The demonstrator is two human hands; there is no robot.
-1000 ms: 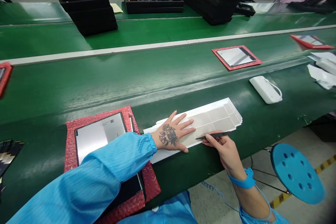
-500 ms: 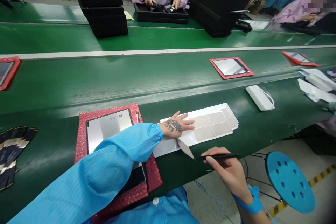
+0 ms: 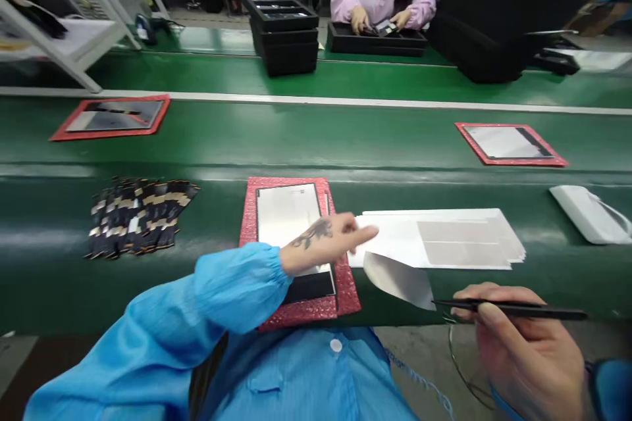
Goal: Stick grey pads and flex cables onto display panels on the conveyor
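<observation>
My left hand, tattooed on the back, rests with fingers stretched out on the left end of a stack of white backing sheets carrying grey film pieces. My right hand is closed on black tweezers. The tweezers' tip pinches a grey film piece, which curls up off the sheet. Left of the sheets, a tablet panel lies on a red bubble-wrap mat, partly under my left wrist.
A fan of black and gold strips lies to the left. A white pouch sits at the right. More panels on red mats ride the green belt. Across it, a person in pink works over black trays.
My right hand has pulled the tweezers back toward me and to the right, peeling a grey film piece off the sheet. My view has swung left; the left hand stays on the sheets.
</observation>
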